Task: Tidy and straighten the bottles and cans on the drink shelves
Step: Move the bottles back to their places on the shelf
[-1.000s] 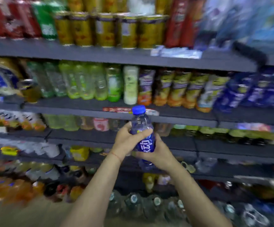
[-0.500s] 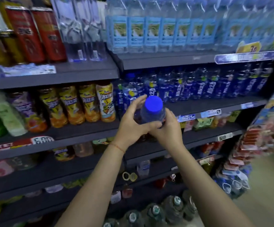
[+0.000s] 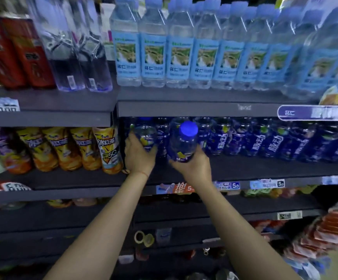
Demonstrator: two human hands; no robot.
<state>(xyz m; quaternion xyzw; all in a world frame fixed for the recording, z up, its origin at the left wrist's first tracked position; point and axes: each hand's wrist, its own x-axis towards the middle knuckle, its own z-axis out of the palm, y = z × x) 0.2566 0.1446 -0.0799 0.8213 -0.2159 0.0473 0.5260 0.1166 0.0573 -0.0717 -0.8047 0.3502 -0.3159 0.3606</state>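
Blue-capped and dark blue in the body, a drink bottle is being held upright by the right hand, whose fingers are curling under and around its base at the front of the middle shelf. Just beside it, the left hand is wrapping its fingers around a second blue bottle standing at the end of the row, hard against the upright divider where the shelf section begins. Between the two hands, another dark bottle is standing further back, partly hidden. To the outer side of the right hand, a row of blue bottles is standing set back from the front edge, leaving a bare strip of dark shelf in front of them. The underside of the shelf above is sitting close over the caps, the held bottle's cap lying just below its front lip. Beyond the left hand, past the divider, orange tea bottles are leaning at a tilt. Above both hands, pale water bottles are lining the upper shelf near its edge. Price tags are running along the shelf lip beneath the right wrist.
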